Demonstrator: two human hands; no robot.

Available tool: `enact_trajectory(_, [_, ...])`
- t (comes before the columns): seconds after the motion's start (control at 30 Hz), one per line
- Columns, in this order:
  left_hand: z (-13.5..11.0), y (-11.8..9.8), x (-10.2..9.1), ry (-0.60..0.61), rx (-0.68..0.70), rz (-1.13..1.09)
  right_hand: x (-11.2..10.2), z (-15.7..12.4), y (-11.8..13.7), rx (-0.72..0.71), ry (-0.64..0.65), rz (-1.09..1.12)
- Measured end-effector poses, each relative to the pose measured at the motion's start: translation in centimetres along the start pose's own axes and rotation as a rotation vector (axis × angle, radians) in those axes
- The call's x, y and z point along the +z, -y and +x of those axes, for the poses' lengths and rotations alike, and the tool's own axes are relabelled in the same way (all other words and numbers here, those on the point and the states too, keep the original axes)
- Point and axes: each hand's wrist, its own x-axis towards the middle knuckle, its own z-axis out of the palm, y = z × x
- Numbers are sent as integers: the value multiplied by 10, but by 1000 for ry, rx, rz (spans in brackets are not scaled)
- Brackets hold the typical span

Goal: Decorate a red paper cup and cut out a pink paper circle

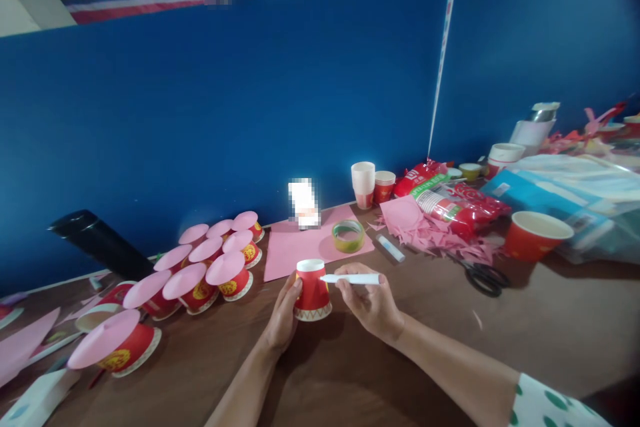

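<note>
My left hand [285, 312] is closed around the left side of a red paper cup [311, 290], which stands upside down with its white base up and its zigzag-patterned rim below. In my right hand [371, 301] is a white marker pen [356, 278], held roughly level between thumb and fingers. Its tip points left and meets the upper right of the cup's wall, though I cannot tell whether it touches. Just behind the cup lies a pink paper sheet [287, 247], with a roll of yellowish tape [349, 237] resting on it.
Several red cups topped with pink paper cones [227, 269] stand at left, near a black bottle [100, 243]. Rightward are a glue stick [391, 249], scissors [483, 278], pink scraps [440, 240] and a red cup [536, 237]. A blue partition [240, 93] runs behind the table.
</note>
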Motion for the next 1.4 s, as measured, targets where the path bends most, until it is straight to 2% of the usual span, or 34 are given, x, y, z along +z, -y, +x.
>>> enact_trajectory(0.13, [0, 0, 1, 5, 5, -18, 1, -1, -2, 34, -24, 25])
enact_trajectory(0.47, [-1, -2, 3, 14, 8, -18, 2, -2, -5, 63, 7, 35])
enact_trajectory(0.7, [2, 1, -1, -8, 11, -47, 2, -4, 1, -54, 10, -6])
enact_trajectory(0.9, [4, -1, 2, -31, 31, -64, 3, -4, 3, -182, 79, 0])
enact_trajectory(1.4, [2, -1, 3, -34, 21, -130, 5, -7, -3, -135, 87, 40])
